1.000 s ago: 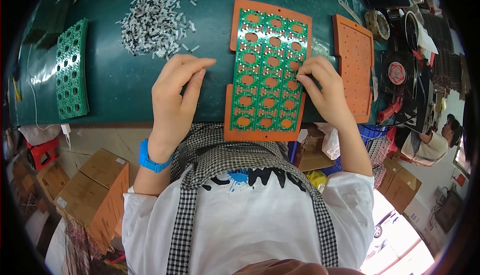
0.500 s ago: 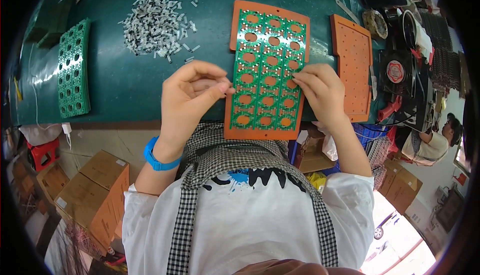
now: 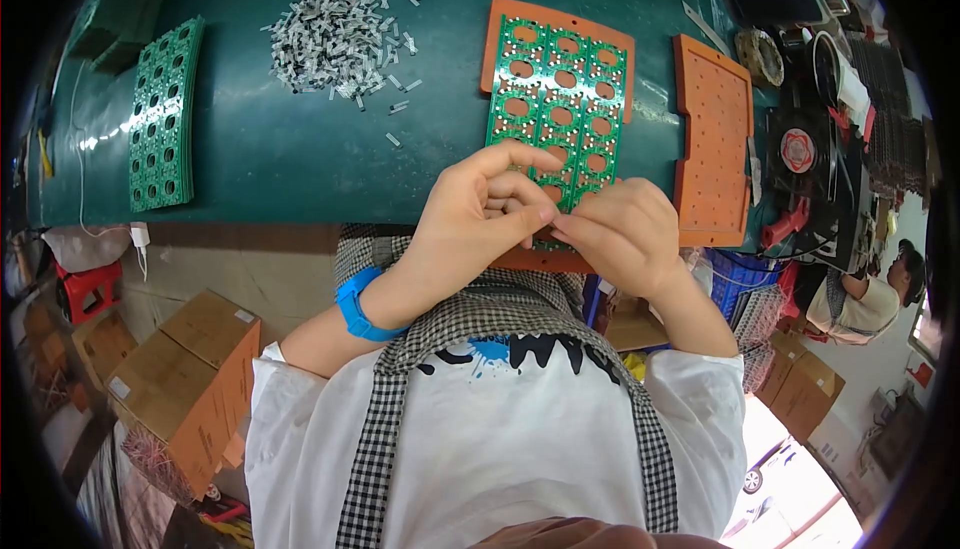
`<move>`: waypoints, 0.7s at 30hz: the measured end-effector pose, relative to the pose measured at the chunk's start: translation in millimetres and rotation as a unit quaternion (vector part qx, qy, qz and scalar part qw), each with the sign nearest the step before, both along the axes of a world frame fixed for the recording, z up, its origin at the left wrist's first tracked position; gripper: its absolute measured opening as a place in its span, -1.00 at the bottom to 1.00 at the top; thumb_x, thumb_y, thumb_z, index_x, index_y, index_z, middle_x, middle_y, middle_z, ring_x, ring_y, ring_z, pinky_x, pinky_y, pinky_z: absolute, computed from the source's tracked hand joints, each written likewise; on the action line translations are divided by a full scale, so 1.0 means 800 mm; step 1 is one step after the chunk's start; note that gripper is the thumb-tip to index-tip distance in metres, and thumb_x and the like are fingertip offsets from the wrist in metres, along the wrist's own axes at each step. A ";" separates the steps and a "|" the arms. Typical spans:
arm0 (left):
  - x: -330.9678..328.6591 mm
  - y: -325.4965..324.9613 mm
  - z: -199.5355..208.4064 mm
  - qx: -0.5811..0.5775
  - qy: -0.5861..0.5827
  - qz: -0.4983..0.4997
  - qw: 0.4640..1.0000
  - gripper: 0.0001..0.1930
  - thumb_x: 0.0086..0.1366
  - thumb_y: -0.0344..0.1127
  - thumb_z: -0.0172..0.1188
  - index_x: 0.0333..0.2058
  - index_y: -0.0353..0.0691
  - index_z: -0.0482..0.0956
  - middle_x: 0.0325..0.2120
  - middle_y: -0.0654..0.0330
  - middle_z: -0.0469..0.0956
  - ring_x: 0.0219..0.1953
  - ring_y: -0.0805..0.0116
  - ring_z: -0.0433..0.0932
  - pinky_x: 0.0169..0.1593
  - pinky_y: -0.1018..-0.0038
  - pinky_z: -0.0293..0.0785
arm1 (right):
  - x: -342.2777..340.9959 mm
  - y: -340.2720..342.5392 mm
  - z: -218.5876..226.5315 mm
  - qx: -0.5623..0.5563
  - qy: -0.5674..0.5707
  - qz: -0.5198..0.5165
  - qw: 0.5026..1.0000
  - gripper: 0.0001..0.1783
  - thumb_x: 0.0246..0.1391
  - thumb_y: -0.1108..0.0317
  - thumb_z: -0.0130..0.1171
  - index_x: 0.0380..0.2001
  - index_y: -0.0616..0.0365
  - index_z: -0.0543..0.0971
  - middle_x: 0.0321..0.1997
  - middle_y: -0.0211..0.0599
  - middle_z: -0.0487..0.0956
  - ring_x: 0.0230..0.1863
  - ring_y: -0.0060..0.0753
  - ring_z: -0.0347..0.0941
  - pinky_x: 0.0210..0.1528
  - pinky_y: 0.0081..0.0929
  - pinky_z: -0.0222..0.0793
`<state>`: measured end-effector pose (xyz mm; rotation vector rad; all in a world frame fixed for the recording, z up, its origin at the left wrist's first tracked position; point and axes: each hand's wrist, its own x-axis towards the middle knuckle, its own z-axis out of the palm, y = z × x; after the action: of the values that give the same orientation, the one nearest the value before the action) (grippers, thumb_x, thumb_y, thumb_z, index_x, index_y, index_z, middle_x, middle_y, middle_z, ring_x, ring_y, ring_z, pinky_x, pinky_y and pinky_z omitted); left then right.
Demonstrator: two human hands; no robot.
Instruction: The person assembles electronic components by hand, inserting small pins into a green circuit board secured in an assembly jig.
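Note:
My left hand [image 3: 482, 217] and my right hand [image 3: 628, 237] meet over the near end of a green circuit board panel [image 3: 543, 91]. Thumb and fingertips of each are pinched close together, nearly touching, and whatever they hold is too small or hidden to name. The panel has rows of round cut-outs and lies on an orange tray [image 3: 628, 69]; my hands cover its lower part. To the left lies a heap of small clear and dark tube-like parts [image 3: 332, 41], with a few strays beside it.
A stack of green circuit board panels [image 3: 163, 109] stands at the table's left. On the right are another orange tray [image 3: 713, 139], a round dark reel [image 3: 797, 149] and a red-handled tool [image 3: 785, 223]. Cardboard boxes [image 3: 185, 349] sit below left; a person [image 3: 868, 299] sits far right.
My left hand has moved right, over the panel. My right hand has come down and inward, so the fingertips meet. The view has shifted slightly.

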<state>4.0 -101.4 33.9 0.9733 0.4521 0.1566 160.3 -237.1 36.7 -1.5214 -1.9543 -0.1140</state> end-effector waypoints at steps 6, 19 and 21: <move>-0.040 0.046 -0.012 0.593 0.155 0.155 0.775 -0.72 -0.03 -0.48 0.36 -0.29 -0.23 0.55 -0.43 0.17 0.47 -0.40 0.23 0.49 -0.35 0.41 0.43 | 0.033 -0.012 0.005 -0.159 0.185 -0.155 0.957 -0.91 -0.06 0.58 0.22 -0.43 0.21 0.54 -0.35 -0.24 0.54 -0.28 -0.18 0.48 -0.23 -0.35 0.40; -0.048 0.087 -0.033 0.674 0.157 0.062 0.719 -0.88 0.05 -0.49 0.26 -0.40 -0.30 0.52 -0.44 0.15 0.44 -0.38 0.15 0.46 -0.32 0.33 0.38 | 0.041 -0.006 0.007 -0.258 0.159 -0.104 0.947 -0.90 -0.01 0.58 0.14 -0.42 0.24 0.42 -0.29 -0.18 0.44 -0.19 -0.08 0.38 -0.14 -0.27 0.33; -0.047 0.086 -0.036 0.703 0.115 0.088 0.696 -0.88 0.06 -0.51 0.26 -0.40 -0.31 0.52 -0.45 0.14 0.46 -0.40 0.16 0.48 -0.34 0.37 0.39 | 0.040 -0.006 0.007 -0.261 0.157 -0.106 0.946 -0.90 -0.02 0.58 0.14 -0.42 0.24 0.42 -0.29 -0.18 0.44 -0.18 -0.07 0.38 -0.14 -0.27 0.33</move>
<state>-34.0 -32.9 4.7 2.5038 0.6484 0.6178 192.6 -242.0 42.6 -1.9412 -1.6296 0.5680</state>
